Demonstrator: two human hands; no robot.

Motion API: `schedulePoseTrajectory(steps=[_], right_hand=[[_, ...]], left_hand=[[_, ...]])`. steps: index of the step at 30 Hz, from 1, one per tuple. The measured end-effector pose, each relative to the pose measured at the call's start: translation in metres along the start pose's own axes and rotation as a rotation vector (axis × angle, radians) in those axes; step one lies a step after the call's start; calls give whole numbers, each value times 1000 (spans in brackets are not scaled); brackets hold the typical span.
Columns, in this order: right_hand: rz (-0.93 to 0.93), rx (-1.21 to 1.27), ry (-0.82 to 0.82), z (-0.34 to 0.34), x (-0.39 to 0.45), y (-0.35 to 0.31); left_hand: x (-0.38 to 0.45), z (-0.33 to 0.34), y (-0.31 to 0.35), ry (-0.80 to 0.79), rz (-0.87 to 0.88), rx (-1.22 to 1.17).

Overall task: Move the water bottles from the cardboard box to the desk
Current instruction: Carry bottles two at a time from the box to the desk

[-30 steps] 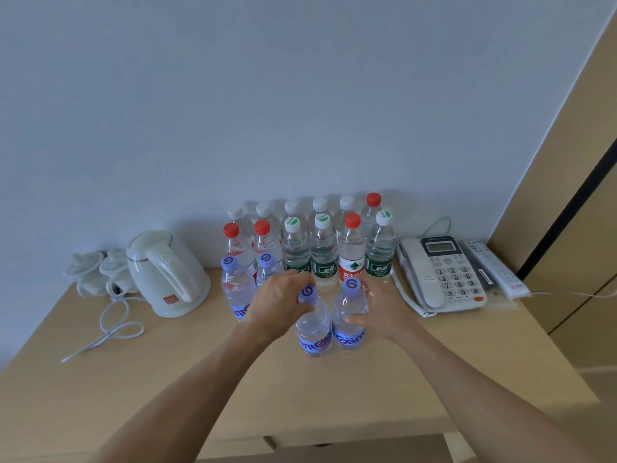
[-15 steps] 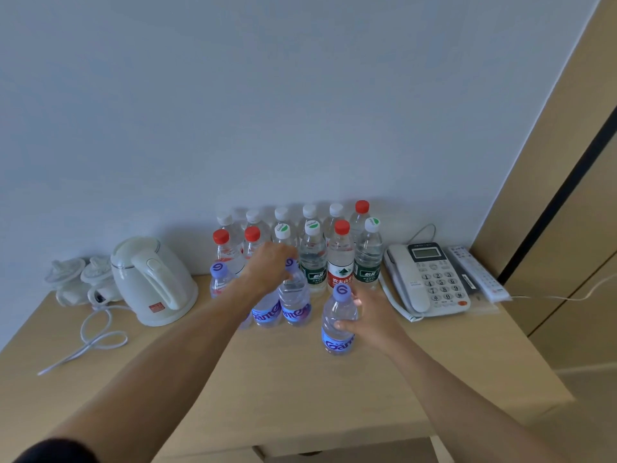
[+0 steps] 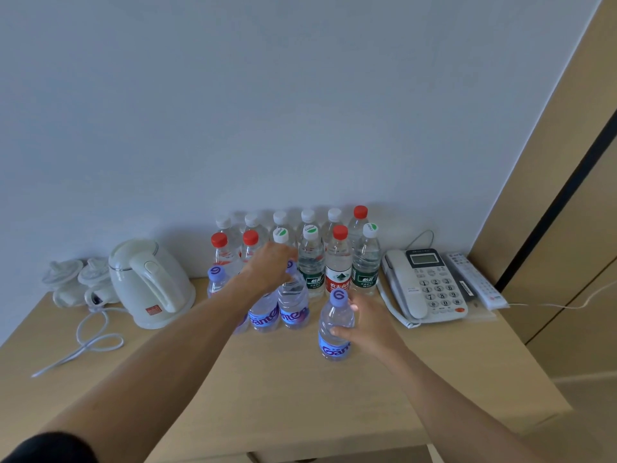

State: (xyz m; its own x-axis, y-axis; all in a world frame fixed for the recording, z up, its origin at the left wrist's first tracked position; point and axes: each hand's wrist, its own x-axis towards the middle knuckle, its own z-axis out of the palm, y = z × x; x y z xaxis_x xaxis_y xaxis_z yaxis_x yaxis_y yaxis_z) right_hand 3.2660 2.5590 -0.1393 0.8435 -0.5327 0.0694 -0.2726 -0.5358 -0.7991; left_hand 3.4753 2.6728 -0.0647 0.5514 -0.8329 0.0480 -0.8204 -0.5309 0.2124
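Right hand (image 3: 369, 324) wrapped round 1 purple-cap bottle (image 3: 335, 329), upright on the desk (image 3: 367, 412), set apart in front, probably to start a new row. Left hand (image 3: 272, 267) curled over the top of another bottle (image 3: 293, 300), pressed in tight beside 2 like ones (likely closing the gap). Behind, 2 rows of red- and white-capped bottles (image 3: 339, 262) against the wall. Kettle (image 3: 150, 284) left, phone (image 3: 425, 284) right. No cardboard box in view.
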Motion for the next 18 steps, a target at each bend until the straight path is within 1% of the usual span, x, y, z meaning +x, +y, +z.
schedulePoseTrajectory(steps=[4,9,15,18], right_hand=[[-28,-5,65,0,0,-3],[-20,-97,73,0,3,-3],[32,-107,96,2,31,-11],[42,-129,110,4,46,-18]], left_hand=[[-1,-1,-1,22,16,11],[-3,-3,-3,48,13,62],[-11,-3,-6,80,-2,117],[-16,-1,-9,70,7,150]])
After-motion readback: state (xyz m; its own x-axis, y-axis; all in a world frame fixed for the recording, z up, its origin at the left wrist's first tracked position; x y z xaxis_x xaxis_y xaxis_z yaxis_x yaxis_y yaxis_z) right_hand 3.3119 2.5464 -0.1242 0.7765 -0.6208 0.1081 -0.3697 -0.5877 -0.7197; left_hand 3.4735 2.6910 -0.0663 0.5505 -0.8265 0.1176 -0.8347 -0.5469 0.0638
